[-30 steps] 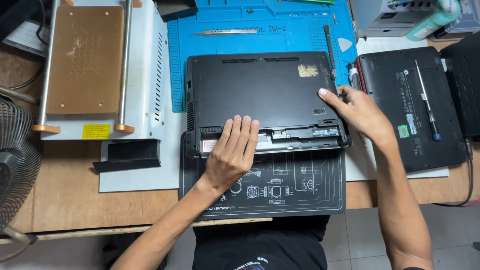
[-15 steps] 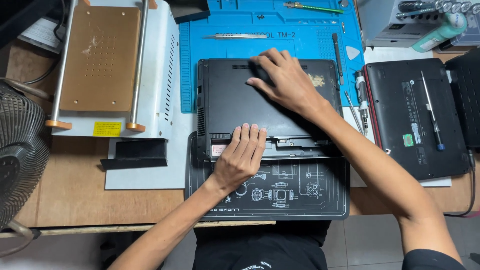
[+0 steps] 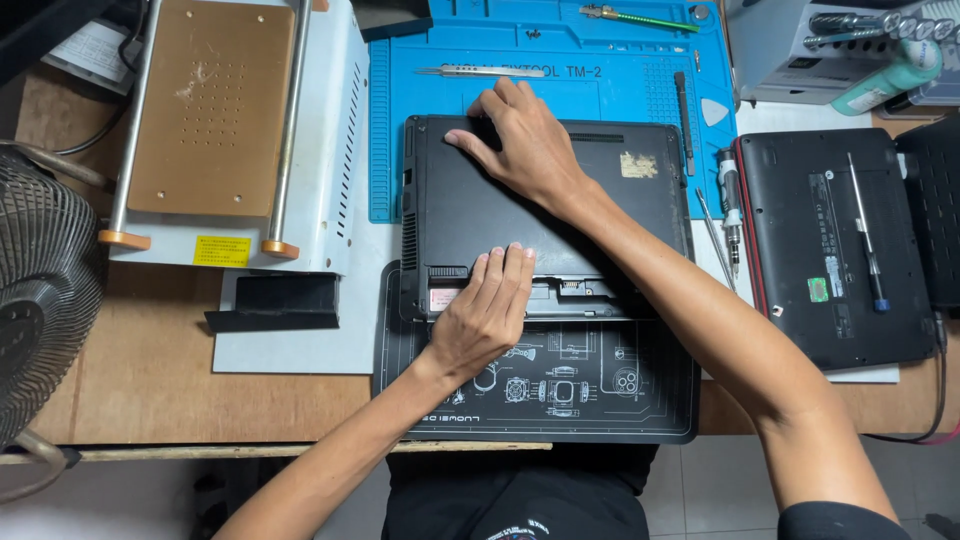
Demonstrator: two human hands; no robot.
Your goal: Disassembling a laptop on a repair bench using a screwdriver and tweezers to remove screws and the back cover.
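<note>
**Two hands flat on an upturned black laptop**

We list, at the centre of the tabletop, one black laptop lying underside up, its battery bay open along the 6 o'clock edge. It rests partly on a blue work mat at 12 o'clock and partly on a dark printed mat at 6 o'clock.

Our left hand lies palm down at the laptop's 6 o'clock edge, fingers together and stretched out, fingertips touching the rim of the battery bay. Its grip closes on nothing.

Our right hand lies at the laptop's 12 o'clock edge, toward 11 o'clock, fingers spread and pressed on the casing, the forearm crossing the laptop from 4 o'clock. Its grip is likewise apart, clamped on nothing.

Other items, by position from the laptop:
- At 9 to 10 o'clock, a white bench machine with a tan perforated plate; a black bracket lies below it.
- At far 9 o'clock, a wire fan guard.
- At 12 o'clock, tweezers on the blue mat.
- At 3 o'clock, just beside the laptop, a screwdriver; beyond it a second black laptop, also underside up, carrying a blue-tipped screwdriver.
- At 1 o'clock, a grey box with a green bottle lying against it.
</note>
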